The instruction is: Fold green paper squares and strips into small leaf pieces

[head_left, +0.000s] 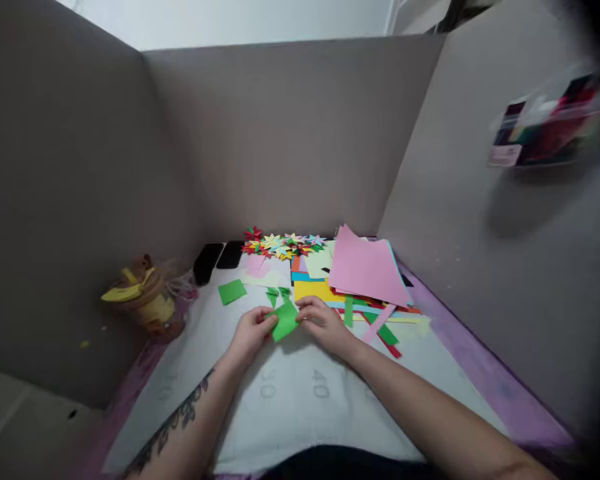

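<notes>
1. Head view: the left hand (253, 331) pinches the left edge of a green paper (285, 321) between thumb and fingers.
2. The right hand (326, 323) grasps the same paper at its right edge, so it lies between the two hands, over the middle of a white mat (290, 427) with printed numbers.
3. Two green scraps (273, 297) lie just beyond the held paper, on the far side.
4. Left of these, a green square (232, 292) lies apart on the mat.
5. At the far edge, paper stars (283, 245) in red, yellow, blue and other colours sit in a heap.
6. Left of the heap, two black slabs (209, 262) lie side by side.
7. Far right, pink sheets (364, 263) top a stack; a yellow sheet (313, 291) shows to its left.
8. Nearer, a pink strip (380, 325) and a green strip (349, 311) lie beside the stack, right of the right hand.
9. A brown pot (155, 312) stands at the left by the grey wall (290, 140).
10. The purple bench (535, 420) shows along the mat's right side.
</notes>
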{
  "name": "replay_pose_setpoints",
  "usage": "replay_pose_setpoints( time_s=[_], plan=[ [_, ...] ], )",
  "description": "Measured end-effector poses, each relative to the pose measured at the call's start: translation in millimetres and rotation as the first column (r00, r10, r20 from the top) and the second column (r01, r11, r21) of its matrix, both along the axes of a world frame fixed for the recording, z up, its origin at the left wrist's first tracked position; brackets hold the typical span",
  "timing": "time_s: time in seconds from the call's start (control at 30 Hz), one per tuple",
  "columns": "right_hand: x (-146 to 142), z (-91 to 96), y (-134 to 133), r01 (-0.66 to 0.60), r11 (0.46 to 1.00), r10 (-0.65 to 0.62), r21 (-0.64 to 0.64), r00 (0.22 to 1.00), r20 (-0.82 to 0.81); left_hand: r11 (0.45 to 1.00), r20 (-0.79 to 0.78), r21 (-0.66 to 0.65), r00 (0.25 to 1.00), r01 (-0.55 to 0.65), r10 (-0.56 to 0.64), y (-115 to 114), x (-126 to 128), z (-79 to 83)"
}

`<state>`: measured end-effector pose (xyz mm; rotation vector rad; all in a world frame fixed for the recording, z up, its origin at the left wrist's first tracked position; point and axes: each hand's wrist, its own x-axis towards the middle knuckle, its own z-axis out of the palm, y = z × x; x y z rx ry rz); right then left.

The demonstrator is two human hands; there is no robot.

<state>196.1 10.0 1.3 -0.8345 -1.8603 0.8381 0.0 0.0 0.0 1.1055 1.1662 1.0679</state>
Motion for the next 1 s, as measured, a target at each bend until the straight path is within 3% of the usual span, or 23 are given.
replay_pose_setpoints(
  time_s=[0.17,0.33,0.47,0.57,0.7,1.0],
  plan=[
    [-2,-6.3,1,-0.009,0.979,-0.031,-0.202,0.981,-0.193,0.995,-0.137,0.096,0.991,0.013,0.0,-6,7,0.1],
    [-7,-13.5,3,0.01,0.935,-0.149,-0.354,0.918,-0.368,0.987,-0.148,0.135,0.987,0.089,-0.068,-9,13,2.7],
    [-7,-14.6,2,0.123,0.927,-0.249,-0.355,0.908,-0.336,0.963,-0.125,0.262,0.992,0.053,-0.021,-12,13,6.4],
    [-6,-12.9,0,0.154,0.931,-0.258,-0.332,0.919,-0.298,0.94,-0.208,0.326,0.978,0.098,-0.03,-15,14,6.8],
    [-6,-9.2,-3,0.17,0.932,-0.268,-0.319,0.917,-0.296,0.941,-0.265,0.326,0.964,0.086,0.004,-18,18,4.9],
    [-9,-6.2,-9,0.187,0.936,-0.288,-0.298,0.894,-0.342,0.957,-0.181,0.273,0.972,-0.099,0.152,-18,22,4.4]
  ],
)
